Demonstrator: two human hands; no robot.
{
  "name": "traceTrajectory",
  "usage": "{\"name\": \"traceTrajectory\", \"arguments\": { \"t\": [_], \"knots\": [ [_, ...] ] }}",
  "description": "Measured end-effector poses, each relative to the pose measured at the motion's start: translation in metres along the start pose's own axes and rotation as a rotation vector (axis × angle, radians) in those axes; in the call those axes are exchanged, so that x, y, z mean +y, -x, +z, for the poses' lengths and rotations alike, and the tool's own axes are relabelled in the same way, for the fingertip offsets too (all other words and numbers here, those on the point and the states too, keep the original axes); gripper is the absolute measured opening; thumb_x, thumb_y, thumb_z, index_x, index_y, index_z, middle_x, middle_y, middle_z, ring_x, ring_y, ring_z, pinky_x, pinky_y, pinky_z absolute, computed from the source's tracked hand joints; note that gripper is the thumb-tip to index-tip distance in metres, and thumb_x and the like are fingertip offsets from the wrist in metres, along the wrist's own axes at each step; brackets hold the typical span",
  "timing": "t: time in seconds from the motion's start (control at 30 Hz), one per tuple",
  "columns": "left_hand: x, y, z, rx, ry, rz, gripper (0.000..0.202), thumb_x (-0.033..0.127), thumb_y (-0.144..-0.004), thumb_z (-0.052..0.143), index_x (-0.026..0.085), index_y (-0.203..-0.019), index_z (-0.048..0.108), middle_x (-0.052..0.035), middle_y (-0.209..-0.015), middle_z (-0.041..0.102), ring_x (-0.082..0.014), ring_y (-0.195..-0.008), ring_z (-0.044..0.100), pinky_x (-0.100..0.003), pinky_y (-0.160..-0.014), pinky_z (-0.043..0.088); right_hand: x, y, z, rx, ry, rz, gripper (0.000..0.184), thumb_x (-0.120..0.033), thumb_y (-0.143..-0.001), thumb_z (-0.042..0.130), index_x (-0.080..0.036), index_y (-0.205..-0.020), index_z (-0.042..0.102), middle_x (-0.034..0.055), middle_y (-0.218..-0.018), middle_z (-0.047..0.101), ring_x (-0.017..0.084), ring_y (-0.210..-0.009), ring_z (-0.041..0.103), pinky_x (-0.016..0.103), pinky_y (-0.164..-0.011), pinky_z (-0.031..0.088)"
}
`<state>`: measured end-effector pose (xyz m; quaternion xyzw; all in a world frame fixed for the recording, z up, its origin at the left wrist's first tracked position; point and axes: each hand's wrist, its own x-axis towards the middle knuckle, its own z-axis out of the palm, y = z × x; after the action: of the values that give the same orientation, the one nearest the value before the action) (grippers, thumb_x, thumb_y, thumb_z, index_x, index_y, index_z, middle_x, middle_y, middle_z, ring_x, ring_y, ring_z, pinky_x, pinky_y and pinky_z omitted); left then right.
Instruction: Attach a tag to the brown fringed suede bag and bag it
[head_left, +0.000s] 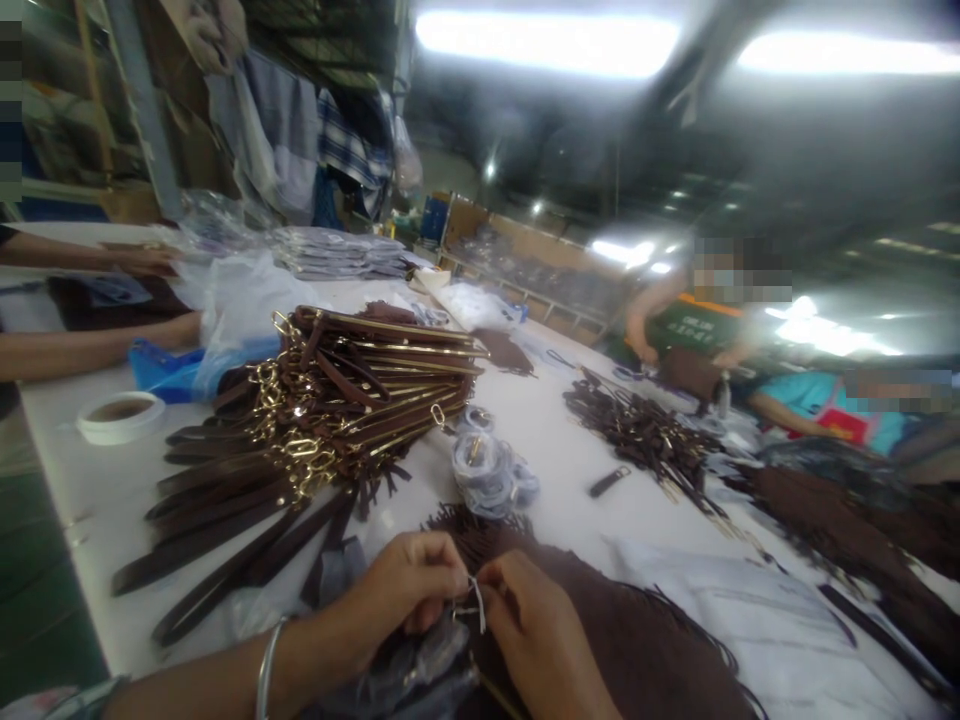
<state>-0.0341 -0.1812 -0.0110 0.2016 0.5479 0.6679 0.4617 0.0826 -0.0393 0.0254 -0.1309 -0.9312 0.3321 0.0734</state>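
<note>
My left hand (420, 580) and my right hand (536, 620) meet low in the middle, both with fingers pinched on a thin white string (478, 603). Beneath them lies a dark brown fringed bag (630, 640), its fringe spreading toward the far side. Clear plastic wrap (431, 665) with metal hardware inside sits just under my left hand. Beyond my hands stands a small cluster of plastic-wrapped coils (484, 470). To the left is a large pile of brown zippered pouches (375, 380) with gold chains and dark wrist straps.
A roll of white tape (120, 417) and blue plastic (169, 370) lie at the left. More brown straps (645, 425) are heaped at the right, near a loose strap tab (610, 481) and white plastic sheets (735, 600). Other people work at the left edge and across the table (555, 430).
</note>
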Motion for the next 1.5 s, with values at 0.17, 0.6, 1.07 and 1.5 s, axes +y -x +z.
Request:
{"name": "traceTrajectory", "arguments": {
  "t": [0.17,0.6,1.07,1.5],
  "knots": [
    [0.004,0.001,-0.004,-0.183,0.302,-0.134,0.016,0.028,-0.076,0.062,0.012,-0.075,0.059,-0.0029,-0.067,0.059,-0.0034,-0.04,0.035,-0.018,-0.037,0.016,0.007,0.007,-0.009,-0.106,0.043,-0.121,0.027,-0.007,-0.091,0.038,-0.021,-0.096,0.061,0.0046,-0.103,0.059,0.016,-0.091,0.06,0.026,-0.079,0.044],
    [0.005,0.002,-0.009,-0.224,0.222,-0.222,0.054,0.025,-0.078,0.062,0.014,-0.131,0.053,-0.0047,-0.064,0.067,-0.0048,-0.032,0.029,-0.017,-0.031,0.026,0.022,0.02,-0.025,-0.094,0.194,-0.027,0.028,-0.011,-0.091,0.043,-0.023,-0.112,0.056,0.0043,-0.11,0.058,0.017,-0.094,0.061,0.028,-0.082,0.045],
    [0.0,-0.006,0.0,-0.091,0.162,-0.051,0.057,0.025,-0.066,0.08,0.01,-0.118,0.062,-0.0138,-0.111,0.067,-0.0013,-0.045,0.046,-0.015,-0.041,0.037,0.018,0.003,-0.043,-0.118,0.116,0.091,0.013,-0.014,-0.072,0.062,-0.022,-0.082,0.058,-0.0034,-0.083,0.061,0.015,-0.078,0.056,0.026,-0.069,0.037],
    [0.017,-0.009,0.021,-0.237,-0.225,0.297,0.036,0.002,-0.058,0.07,0.016,-0.091,0.07,0.0001,-0.09,0.07,-0.0181,-0.087,0.061,-0.025,-0.077,0.046,-0.022,-0.005,-0.029,-0.094,-0.063,-0.242,0.026,-0.004,-0.085,0.05,-0.026,-0.094,0.061,-0.0054,-0.091,0.066,0.012,-0.083,0.06,0.021,-0.073,0.04]
  ]
}}
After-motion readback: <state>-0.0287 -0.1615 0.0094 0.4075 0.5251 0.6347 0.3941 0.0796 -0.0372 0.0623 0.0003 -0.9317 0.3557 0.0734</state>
